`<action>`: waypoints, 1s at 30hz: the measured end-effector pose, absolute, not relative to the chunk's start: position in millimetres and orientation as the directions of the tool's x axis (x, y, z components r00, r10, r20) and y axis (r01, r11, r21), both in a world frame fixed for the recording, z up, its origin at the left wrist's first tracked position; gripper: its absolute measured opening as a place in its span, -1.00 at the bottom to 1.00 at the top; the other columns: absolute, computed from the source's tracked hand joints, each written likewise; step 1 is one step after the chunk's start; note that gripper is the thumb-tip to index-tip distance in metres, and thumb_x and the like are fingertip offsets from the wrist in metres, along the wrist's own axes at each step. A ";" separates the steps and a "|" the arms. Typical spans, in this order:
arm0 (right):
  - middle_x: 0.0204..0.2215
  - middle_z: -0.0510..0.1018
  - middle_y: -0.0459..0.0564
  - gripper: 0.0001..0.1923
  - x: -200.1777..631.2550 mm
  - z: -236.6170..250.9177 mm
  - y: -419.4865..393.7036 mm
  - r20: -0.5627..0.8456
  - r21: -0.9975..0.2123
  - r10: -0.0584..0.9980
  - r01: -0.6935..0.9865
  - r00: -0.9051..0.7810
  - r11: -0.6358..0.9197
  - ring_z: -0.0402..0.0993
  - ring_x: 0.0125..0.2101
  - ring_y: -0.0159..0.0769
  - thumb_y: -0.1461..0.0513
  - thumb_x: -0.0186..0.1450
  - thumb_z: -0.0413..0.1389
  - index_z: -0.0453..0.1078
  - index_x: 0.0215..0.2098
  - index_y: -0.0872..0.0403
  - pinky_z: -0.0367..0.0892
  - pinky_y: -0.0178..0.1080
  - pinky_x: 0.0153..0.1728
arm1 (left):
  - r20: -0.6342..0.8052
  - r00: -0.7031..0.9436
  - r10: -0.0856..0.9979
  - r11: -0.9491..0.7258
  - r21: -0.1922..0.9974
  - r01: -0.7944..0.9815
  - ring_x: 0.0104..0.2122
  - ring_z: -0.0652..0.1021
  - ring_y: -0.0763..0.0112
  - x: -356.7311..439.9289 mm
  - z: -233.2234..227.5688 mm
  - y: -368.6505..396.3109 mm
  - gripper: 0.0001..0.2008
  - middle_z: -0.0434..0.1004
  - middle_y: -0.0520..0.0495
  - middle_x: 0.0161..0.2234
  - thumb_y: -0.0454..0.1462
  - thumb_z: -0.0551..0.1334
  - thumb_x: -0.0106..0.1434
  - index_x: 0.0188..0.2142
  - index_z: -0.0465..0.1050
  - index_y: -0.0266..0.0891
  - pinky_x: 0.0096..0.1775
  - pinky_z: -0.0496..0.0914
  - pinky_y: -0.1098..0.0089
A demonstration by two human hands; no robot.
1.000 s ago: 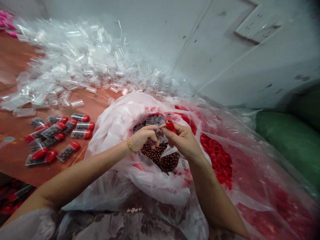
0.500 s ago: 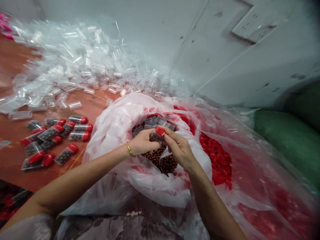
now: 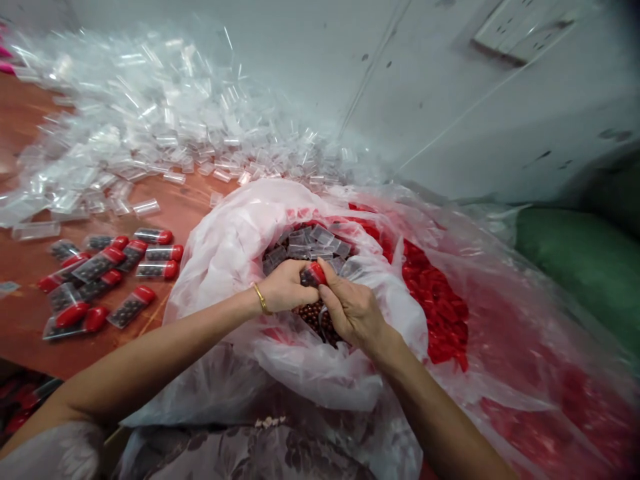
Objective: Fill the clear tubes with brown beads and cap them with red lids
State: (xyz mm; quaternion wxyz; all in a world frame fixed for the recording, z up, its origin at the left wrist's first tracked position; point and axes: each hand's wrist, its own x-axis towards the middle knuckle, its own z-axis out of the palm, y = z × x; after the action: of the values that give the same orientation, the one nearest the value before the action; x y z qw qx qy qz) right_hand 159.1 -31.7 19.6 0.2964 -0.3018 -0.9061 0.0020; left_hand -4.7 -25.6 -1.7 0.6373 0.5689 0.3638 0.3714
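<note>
Your left hand (image 3: 284,288): closed around a small clear tube (image 3: 307,275), held over the bag's mouth.
Your right hand (image 3: 350,309): fingers pinched on the red cap (image 3: 318,272) at the tube's end.
Beads (image 3: 311,316): brown, heaped in the white bag (image 3: 235,247) just under your hands.
Red caps (image 3: 440,313): loose in the clear bag to your right.
Filled tubes (image 3: 105,267): capped, lying on the table (image 3: 25,320) to your left.
Empty tubes (image 3: 150,133): piled farther back by the wall.
</note>
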 end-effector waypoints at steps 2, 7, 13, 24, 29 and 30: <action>-0.52 0.59 0.04 -0.62 162.0 28.4 -28.2 0.529 -0.194 0.528 0.511 -0.664 0.837 0.48 -0.58 -0.38 0.25 0.38 -0.14 0.49 -0.12 0.19 0.32 -0.36 -0.57 | -0.012 0.446 0.895 0.014 1.000 -0.002 -0.64 0.23 0.63 -3.8 1.2 -25.4 -0.91 0.20 0.17 -0.65 -0.33 0.12 -0.11 -0.52 0.25 -0.29 -0.57 0.10 0.55; -0.71 0.37 -0.10 -0.50 163.4 33.6 -17.9 0.531 -0.566 0.768 0.524 -0.359 0.636 0.32 -0.66 -0.45 0.05 0.39 -0.16 0.51 -0.43 0.11 0.21 -0.37 -0.60 | 0.039 0.464 0.885 -0.105 0.988 0.117 -0.60 0.17 0.61 -0.8 5.9 -23.6 -0.94 0.11 0.16 -0.63 -0.32 0.11 -0.09 -0.56 0.22 -0.26 -0.55 0.07 0.53; -0.32 0.49 0.01 -0.21 135.4 15.9 -8.6 0.143 -0.968 0.984 0.190 -0.110 0.162 0.47 -0.41 -0.35 -0.15 0.32 -0.52 0.34 0.03 0.04 0.40 -0.27 -0.37 | 0.045 0.590 0.806 -0.285 0.903 0.321 -0.63 0.18 0.58 1.0 5.5 -24.3 -0.90 0.12 0.14 -0.67 -0.33 0.12 -0.08 -0.61 0.16 -0.24 -0.55 0.04 0.50; 0.24 0.22 0.05 -0.21 134.9 5.2 -9.6 0.083 -0.895 0.918 0.376 -0.387 0.239 0.08 0.26 -0.21 -0.22 0.29 -0.33 0.03 0.30 0.04 -0.11 -0.01 0.29 | -0.009 0.606 0.796 -0.496 0.565 0.660 -0.52 0.47 0.32 4.5 1.6 -28.2 -0.79 0.51 -0.15 -0.51 -0.28 0.13 0.00 -0.41 0.48 -0.32 -0.43 0.30 0.39; 0.25 0.22 0.09 -0.18 129.1 3.3 -10.1 0.091 -0.913 0.898 0.325 -0.430 0.248 0.10 0.25 -0.22 -0.22 0.28 -0.27 0.17 0.22 0.17 -0.07 -0.11 0.29 | 0.015 0.570 0.822 -0.529 0.392 0.753 -0.46 0.54 0.26 9.4 3.2 -26.3 -0.76 0.56 -0.18 -0.46 -0.28 0.11 0.05 -0.35 0.49 -0.34 -0.39 0.37 0.38; 0.23 0.26 0.07 -0.23 128.1 5.4 -11.8 0.085 -0.938 0.905 0.273 -0.416 0.214 0.16 0.23 -0.25 -0.18 0.32 -0.29 0.20 0.20 0.18 0.00 -0.14 0.27 | 0.033 0.584 0.811 -0.550 0.381 0.743 -0.48 0.53 0.29 10.8 4.8 -26.8 -0.78 0.55 -0.15 -0.48 -0.28 0.11 0.04 -0.37 0.48 -0.32 -0.41 0.35 0.39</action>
State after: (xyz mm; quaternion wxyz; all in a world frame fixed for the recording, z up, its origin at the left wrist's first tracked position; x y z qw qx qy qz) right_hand 128.1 -11.8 5.4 0.3395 -0.4203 -0.7012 0.4653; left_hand 10.8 -26.8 4.8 0.1654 0.8744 0.4444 0.1031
